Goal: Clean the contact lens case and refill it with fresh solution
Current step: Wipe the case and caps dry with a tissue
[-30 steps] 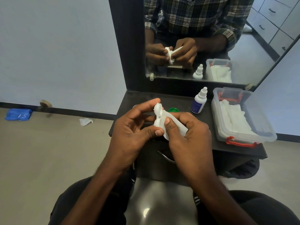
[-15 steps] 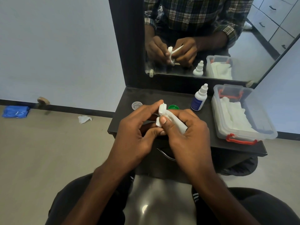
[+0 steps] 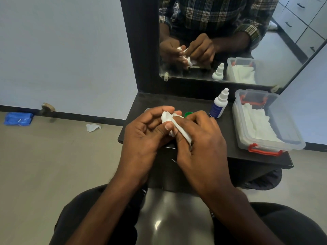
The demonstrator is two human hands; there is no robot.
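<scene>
Two hands: left hand (image 3: pixel 141 137), right hand (image 3: pixel 201 138); one case (image 3: pixel 166 116); one bottle (image 3: pixel 218 103).

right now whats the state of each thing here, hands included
lens case: open, held up in the left hand
tissue: twisted, pinched by the right hand, pressed to the case
green cap: off, lying on the shelf
bottle: upright, capped
plastic box: lid off, white tissues inside
</scene>
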